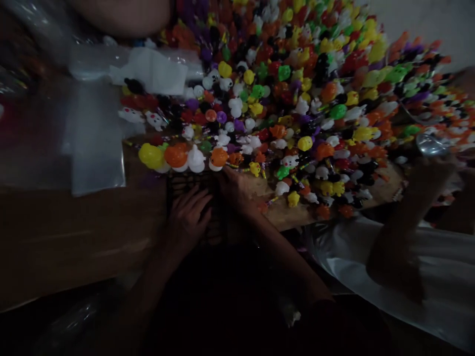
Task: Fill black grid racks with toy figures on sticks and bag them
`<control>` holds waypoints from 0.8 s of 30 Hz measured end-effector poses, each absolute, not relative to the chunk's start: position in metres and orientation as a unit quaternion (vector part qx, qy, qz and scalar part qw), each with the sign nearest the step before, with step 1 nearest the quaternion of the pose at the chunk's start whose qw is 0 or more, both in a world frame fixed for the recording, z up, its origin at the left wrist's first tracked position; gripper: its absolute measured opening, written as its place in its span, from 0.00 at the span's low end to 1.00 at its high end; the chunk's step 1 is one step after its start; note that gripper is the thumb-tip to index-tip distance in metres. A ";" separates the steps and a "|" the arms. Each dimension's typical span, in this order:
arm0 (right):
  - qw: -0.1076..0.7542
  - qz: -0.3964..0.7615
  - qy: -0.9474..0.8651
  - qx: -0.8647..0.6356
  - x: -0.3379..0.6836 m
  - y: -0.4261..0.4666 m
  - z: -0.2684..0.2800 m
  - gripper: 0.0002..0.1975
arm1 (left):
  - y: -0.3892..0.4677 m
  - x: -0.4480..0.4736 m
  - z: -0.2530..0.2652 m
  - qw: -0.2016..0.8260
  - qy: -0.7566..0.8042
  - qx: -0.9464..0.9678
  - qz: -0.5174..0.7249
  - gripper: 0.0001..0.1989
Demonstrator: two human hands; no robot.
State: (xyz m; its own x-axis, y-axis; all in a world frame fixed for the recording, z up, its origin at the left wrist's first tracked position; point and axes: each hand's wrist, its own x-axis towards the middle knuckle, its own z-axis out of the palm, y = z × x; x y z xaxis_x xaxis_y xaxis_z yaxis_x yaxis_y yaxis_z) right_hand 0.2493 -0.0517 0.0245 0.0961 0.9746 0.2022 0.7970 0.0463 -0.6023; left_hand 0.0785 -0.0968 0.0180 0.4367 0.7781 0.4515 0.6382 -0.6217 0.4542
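My left hand (191,212) lies with its fingers stretched out over a dark slatted rack (215,230) at the table's front edge. At the rack's right side is my right hand (236,189), its fingers bent and drawn together just below an orange toy head with a white base (218,157). Shadow hides whatever those fingers hold. Along the far edge of the rack stands a row of figures: a yellow one (151,156), another orange one (176,156) and a white one (196,159), next to the orange toy head.
Beyond the rack rises a big heap of small coloured figures (304,143), some on striped sticks. Clear plastic bags (98,138) lie on the wooden table (74,237) at left. To the right, another person's arm (404,232) reaches toward the heap, near a shiny round object (431,145).
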 end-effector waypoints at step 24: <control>0.103 -0.065 -0.566 -0.815 0.413 -0.082 0.086 0.22 | -0.024 0.283 0.086 0.179 0.463 0.856 0.143 0.23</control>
